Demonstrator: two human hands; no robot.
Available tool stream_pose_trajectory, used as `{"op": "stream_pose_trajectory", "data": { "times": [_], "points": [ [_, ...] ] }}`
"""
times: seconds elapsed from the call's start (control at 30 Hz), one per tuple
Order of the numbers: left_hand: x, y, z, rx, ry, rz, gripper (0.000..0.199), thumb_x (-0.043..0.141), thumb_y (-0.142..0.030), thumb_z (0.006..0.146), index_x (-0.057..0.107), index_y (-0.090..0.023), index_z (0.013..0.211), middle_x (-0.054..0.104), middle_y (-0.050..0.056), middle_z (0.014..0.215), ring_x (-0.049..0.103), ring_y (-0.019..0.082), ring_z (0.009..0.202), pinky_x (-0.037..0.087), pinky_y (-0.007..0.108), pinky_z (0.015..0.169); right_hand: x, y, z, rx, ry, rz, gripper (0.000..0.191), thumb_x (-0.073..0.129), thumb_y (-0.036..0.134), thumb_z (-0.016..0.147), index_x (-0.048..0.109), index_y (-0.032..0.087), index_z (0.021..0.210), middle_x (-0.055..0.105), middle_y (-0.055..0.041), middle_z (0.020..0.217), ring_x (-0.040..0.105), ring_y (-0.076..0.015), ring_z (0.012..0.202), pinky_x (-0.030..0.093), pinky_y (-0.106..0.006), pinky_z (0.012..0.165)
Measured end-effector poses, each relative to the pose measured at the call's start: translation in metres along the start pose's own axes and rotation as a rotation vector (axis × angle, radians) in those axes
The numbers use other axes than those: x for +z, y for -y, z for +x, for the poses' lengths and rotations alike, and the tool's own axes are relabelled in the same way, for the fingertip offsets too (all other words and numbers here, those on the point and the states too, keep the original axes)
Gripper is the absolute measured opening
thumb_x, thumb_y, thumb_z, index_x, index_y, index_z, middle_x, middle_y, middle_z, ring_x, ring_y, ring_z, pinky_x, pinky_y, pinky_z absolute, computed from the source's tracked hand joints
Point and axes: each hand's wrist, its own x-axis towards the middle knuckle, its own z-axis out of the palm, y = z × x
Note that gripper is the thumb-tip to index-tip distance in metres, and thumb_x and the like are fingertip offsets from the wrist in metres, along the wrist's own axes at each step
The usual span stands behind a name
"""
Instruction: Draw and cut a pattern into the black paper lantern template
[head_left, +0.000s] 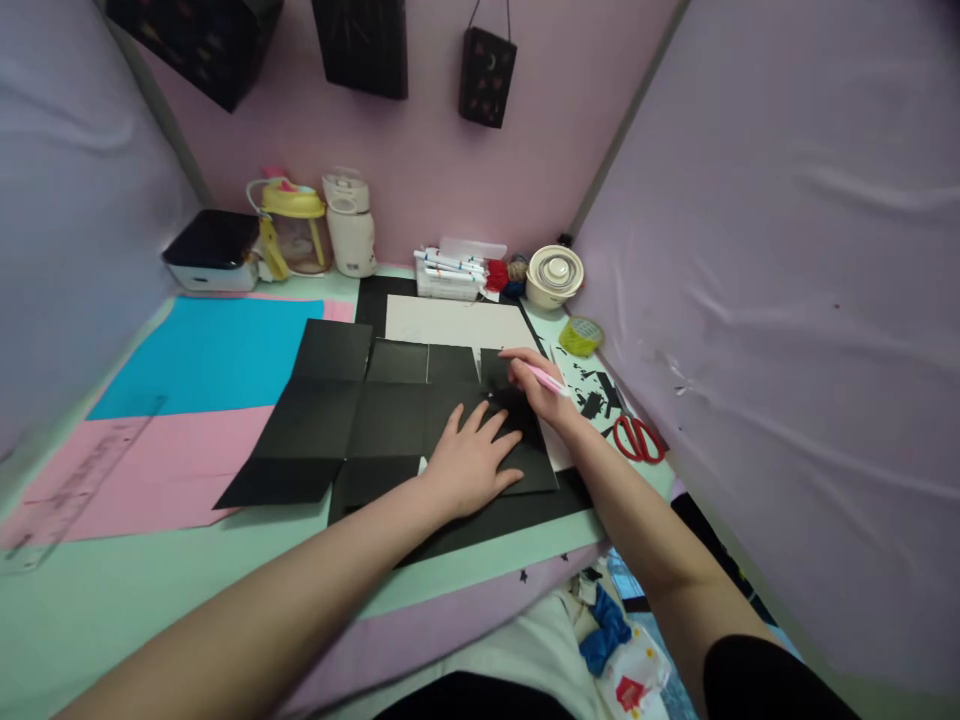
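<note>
A creased, partly cut sheet of black card (390,420) lies across the desk, its panels marked by fold lines and slits. My left hand (474,462) rests flat on its right part with the fingers spread. Above it, my right hand (536,385) is closed around a slim pink pen-like tool (547,380) near the card's upper right edge. The tool's tip is hidden by my fingers, so I cannot tell whether it touches the card. Under the card are a white sheet (457,315) and a larger black sheet (480,530).
Blue paper (217,350), pink paper (172,470) and a clear ruler (90,480) lie left. Red-handled scissors (639,438), black scraps (596,395) and yellow tape (581,336) are right. Behind stand a marker box (448,285), a lidded bowl (555,275) and a white bottle (350,230).
</note>
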Motion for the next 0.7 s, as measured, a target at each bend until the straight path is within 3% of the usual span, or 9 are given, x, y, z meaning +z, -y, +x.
{"op": "stream_pose_trajectory", "data": {
  "times": [0.27,0.43,0.7],
  "points": [
    [0.0,-0.002,-0.005,-0.011,-0.007,-0.007,0.055,0.045,-0.059,0.092,0.05,-0.03,0.138,0.039,0.007,0.153,0.025,0.034,0.144,0.016,0.059,0.115,0.001,-0.009,-0.02,0.016,0.031,-0.028,0.023,0.048,0.03,0.094,0.066,0.022,0.106,0.067,-0.0049,0.095,0.062,-0.0175,0.084,0.05,-0.032,0.075],
    [-0.001,-0.004,-0.009,-0.029,0.003,-0.02,0.057,0.043,-0.06,0.093,0.047,-0.03,0.141,0.038,0.007,0.154,0.026,0.034,0.144,0.019,0.06,0.115,0.004,-0.008,-0.029,0.086,0.037,-0.011,0.005,0.056,0.022,0.084,0.059,0.021,0.087,0.06,0.0,0.072,0.054,-0.0136,0.06,0.043,-0.026,0.056],
    [-0.002,-0.004,-0.011,-0.026,-0.022,-0.055,0.061,0.046,-0.06,0.091,0.042,-0.03,0.145,0.037,0.007,0.155,0.029,0.033,0.143,0.028,0.058,0.112,0.006,-0.009,-0.029,0.116,0.151,0.004,0.005,0.054,0.024,0.084,0.059,0.021,0.084,0.061,0.0,0.067,0.054,-0.0134,0.054,0.042,-0.026,0.051]
  ]
}}
